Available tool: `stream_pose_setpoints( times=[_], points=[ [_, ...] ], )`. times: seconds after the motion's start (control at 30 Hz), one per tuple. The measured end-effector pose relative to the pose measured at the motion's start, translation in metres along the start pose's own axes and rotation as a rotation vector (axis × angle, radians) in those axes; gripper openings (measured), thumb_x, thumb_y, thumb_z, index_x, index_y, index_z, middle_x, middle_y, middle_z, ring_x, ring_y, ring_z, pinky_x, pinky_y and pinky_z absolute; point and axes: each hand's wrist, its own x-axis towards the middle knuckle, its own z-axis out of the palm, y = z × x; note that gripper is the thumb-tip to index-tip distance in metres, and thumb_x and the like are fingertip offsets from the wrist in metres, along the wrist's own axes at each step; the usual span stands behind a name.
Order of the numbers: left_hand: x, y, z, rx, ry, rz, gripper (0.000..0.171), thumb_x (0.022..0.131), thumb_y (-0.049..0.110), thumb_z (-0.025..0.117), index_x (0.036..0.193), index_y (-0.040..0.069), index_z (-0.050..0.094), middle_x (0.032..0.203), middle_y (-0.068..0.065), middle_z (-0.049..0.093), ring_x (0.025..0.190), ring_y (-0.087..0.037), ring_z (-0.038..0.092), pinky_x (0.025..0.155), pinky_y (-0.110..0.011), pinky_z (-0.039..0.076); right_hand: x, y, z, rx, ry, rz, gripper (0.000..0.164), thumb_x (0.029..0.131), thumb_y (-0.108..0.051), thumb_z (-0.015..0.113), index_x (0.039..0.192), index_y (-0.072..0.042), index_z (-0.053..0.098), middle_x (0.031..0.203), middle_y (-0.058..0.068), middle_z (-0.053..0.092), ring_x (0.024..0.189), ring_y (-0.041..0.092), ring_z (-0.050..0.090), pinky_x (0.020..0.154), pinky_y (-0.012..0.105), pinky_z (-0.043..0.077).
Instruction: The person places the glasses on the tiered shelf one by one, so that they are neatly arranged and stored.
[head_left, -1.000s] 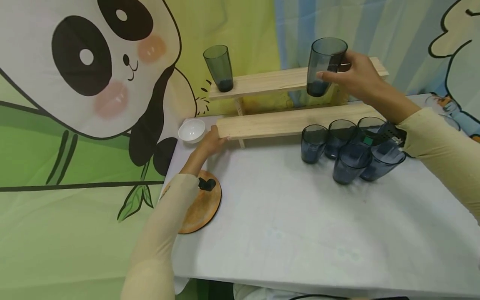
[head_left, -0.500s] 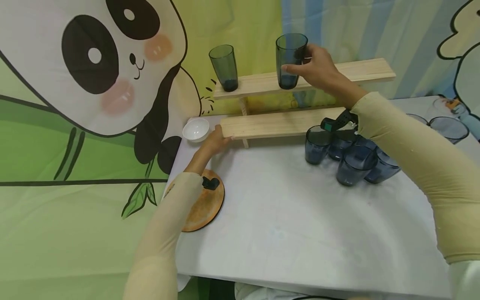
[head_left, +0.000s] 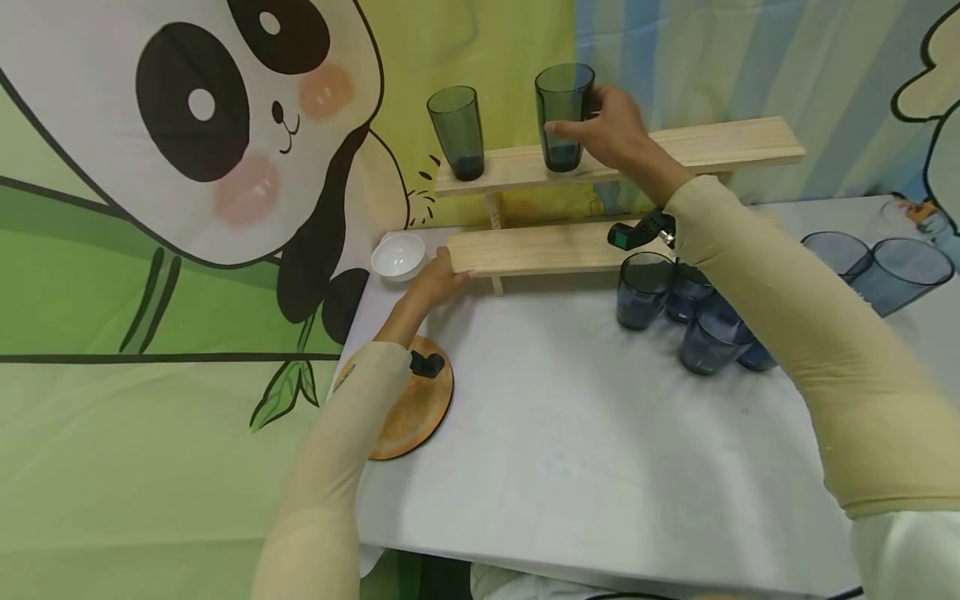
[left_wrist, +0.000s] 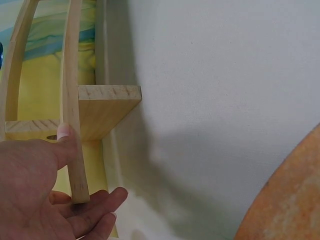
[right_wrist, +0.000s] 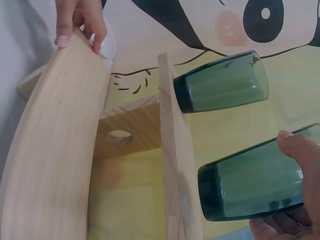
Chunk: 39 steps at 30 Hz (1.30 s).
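Observation:
My right hand point(head_left: 618, 132) grips a tinted drinking glass point(head_left: 557, 104), thumb on one side and fingers on the other. It is upright over the upper board of a two-tier wooden shelf point(head_left: 727, 146); in the right wrist view a small gap shows between its base and the board. A second glass point(head_left: 459, 133) stands on that board's left end. At the left end of the lower board point(head_left: 540, 248), my left hand point(head_left: 433, 283) holds the wood. The left wrist view shows the thumb point(left_wrist: 64, 134) on the board and fingers curling past its end.
Several tinted glasses point(head_left: 643, 292) stand together in front of the lower board, partly behind my right forearm. More glasses point(head_left: 903, 275) are at the right. A white bowl point(head_left: 399, 257) sits beside my left hand. A round wooden board point(head_left: 420, 408) lies under my left forearm.
My right hand has carried the glass leftward along the upper board, closer to the standing glass, and slowed lately. My left hand keeps its hold on the shelf.

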Motion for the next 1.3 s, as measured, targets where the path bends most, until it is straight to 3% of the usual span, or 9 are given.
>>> stream_pose_setpoints(
  times=[0.2,0.47,0.6,1.0,1.13,1.3],
  points=[
    [-0.001,0.001,0.000,0.015,-0.002,-0.004,0.083,0.108,0.038,0.060,0.159,-0.010,0.017,0.154,-0.038,0.043,0.143,-0.047,0.047,0.119,-0.052,0.039,0.010,-0.003,0.011,0.073,0.016,-0.011,0.080,0.096,-0.051,0.074,0.159,-0.013,0.043,0.160,0.006,0.048,0.142,0.022,0.048,0.118,0.035,0.041],
    [0.000,0.003,0.003,0.037,-0.003,-0.009,0.083,0.108,0.040,0.059,0.160,-0.009,0.017,0.155,-0.037,0.043,0.143,-0.047,0.047,0.119,-0.051,0.039,0.018,-0.003,0.022,0.008,-0.012,0.100,0.107,0.093,-0.062,0.071,0.171,-0.018,0.012,0.177,-0.001,0.018,0.161,0.016,0.022,0.127,0.032,0.029],
    [0.000,0.007,0.004,0.046,-0.001,0.005,0.083,0.108,0.039,0.060,0.160,-0.010,0.017,0.154,-0.038,0.043,0.143,-0.048,0.047,0.119,-0.052,0.039,0.019,-0.003,0.023,0.033,-0.010,0.121,0.104,0.094,-0.061,0.070,0.171,-0.018,0.013,0.176,-0.001,0.020,0.160,0.016,0.024,0.126,0.033,0.031],
    [-0.001,0.011,0.006,0.042,-0.003,0.003,0.083,0.108,0.039,0.060,0.160,-0.010,0.017,0.154,-0.038,0.043,0.143,-0.047,0.048,0.119,-0.052,0.040,0.022,0.004,0.031,0.057,0.015,0.064,0.097,0.095,-0.060,0.070,0.167,-0.018,0.020,0.171,0.002,0.029,0.154,0.016,0.034,0.122,0.032,0.036],
    [0.001,0.013,0.008,0.038,-0.009,0.009,0.083,0.108,0.040,0.060,0.160,-0.009,0.018,0.154,-0.038,0.043,0.143,-0.047,0.048,0.119,-0.051,0.040,0.018,0.006,0.025,-0.002,-0.013,0.062,0.106,0.094,-0.063,0.069,0.170,-0.017,0.012,0.175,0.003,0.021,0.159,0.018,0.027,0.126,0.035,0.031],
    [0.006,0.014,0.010,0.030,-0.013,0.026,0.083,0.108,0.040,0.060,0.160,-0.008,0.017,0.153,-0.038,0.044,0.142,-0.047,0.048,0.119,-0.052,0.040,0.007,0.010,0.004,-0.145,-0.052,-0.005,0.108,0.096,-0.060,0.068,0.170,-0.012,0.006,0.177,0.009,0.014,0.161,0.027,0.021,0.129,0.043,0.026]
  ],
)
